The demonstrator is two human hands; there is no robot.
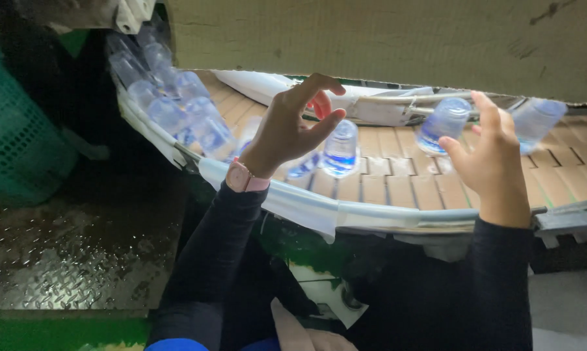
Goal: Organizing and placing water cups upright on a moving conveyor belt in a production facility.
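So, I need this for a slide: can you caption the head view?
Left hand open over a bottle on the conveyor; right hand touches a tilted bottle.

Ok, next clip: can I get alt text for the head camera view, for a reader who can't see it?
Two hands in dark sleeves reach over a tan slatted conveyor carrying clear plastic bottles: the right hand touches a tilted bottle, and the left hand, open and wearing a pink wristwatch, hovers beside an upright bottle. More bottles crowd the belt's left curve, near a green basket.

Open belt (397, 185) between standing bottles (341, 148), low panel (384, 39) overhead.
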